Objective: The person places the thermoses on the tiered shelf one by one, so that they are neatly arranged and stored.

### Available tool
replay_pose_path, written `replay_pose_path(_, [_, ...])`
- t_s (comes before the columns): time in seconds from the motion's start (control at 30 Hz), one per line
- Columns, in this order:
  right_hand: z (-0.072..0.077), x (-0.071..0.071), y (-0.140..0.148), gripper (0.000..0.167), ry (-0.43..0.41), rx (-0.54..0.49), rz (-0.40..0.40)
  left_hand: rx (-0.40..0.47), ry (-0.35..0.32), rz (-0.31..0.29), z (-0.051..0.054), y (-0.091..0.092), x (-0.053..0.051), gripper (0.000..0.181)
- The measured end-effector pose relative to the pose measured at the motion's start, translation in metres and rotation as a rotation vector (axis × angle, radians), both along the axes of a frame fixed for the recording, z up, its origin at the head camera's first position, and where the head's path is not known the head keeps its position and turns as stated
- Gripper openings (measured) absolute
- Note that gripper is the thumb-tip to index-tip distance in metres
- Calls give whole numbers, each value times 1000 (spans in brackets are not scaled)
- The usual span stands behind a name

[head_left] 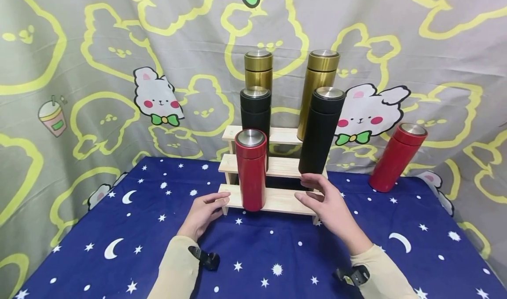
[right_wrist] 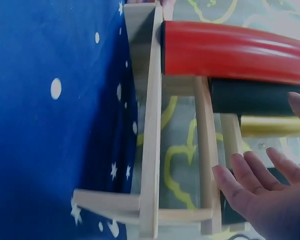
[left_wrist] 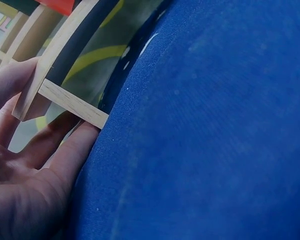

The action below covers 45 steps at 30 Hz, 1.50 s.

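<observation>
A three-step wooden stand (head_left: pixel 289 201) holds upright thermos bottles. At the left end of its lowest step, my left hand (head_left: pixel 203 213) grips the board's end and leg, fingers around them in the left wrist view. A red bottle (head_left: pixel 253 180) stands on that step close by. My right hand (head_left: pixel 330 204) is by the right side of the stand, fingers spread and holding nothing, just below the right black bottle (head_left: pixel 320 136) on the middle step. Whether a fingertip touches that bottle's base I cannot tell. A left black bottle (head_left: pixel 255 110) stands behind the red one.
Two gold bottles, left (head_left: pixel 258 72) and right (head_left: pixel 318 88), stand on the top step. Another red bottle (head_left: pixel 398 158) stands on the blue star-patterned cloth (head_left: pixel 253 250) at the right. A patterned grey curtain (head_left: pixel 190 30) hangs behind and along the sides.
</observation>
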State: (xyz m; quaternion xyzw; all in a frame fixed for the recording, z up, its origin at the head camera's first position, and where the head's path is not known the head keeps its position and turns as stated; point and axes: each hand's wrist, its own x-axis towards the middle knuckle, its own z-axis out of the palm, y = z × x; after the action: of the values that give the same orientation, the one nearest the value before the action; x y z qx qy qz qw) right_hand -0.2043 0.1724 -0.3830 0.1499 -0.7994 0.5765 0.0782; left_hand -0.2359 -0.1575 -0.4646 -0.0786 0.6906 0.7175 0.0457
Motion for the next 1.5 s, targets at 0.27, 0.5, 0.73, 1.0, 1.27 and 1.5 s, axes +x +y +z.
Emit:
replay_pose_path(0.27, [-6, 1, 24, 43, 11, 92, -76, 9, -3, 3, 1, -1, -1, 34])
replay_pose_path(0.5, [-15, -2, 49, 45, 48, 112, -179, 5, -3, 1, 0, 0, -1, 33])
replay_pose_path(0.73, [-15, -4, 65, 45, 61, 119, -235, 3, 4, 1, 1, 0, 0, 34])
replay_pose_path(1.0, [-21, -8, 94, 48, 68, 136, -343, 4, -2, -3, 1, 0, -1, 33])
replay_pose_path(1.27, [-25, -9, 122, 54, 44, 157, -441, 6, -6, -11, 3, 2, 0, 34])
replay_pose_path(1.5, [-24, -9, 136, 65, -66, 130, -544, -4, -2, -7, 1, 1, 1, 34])
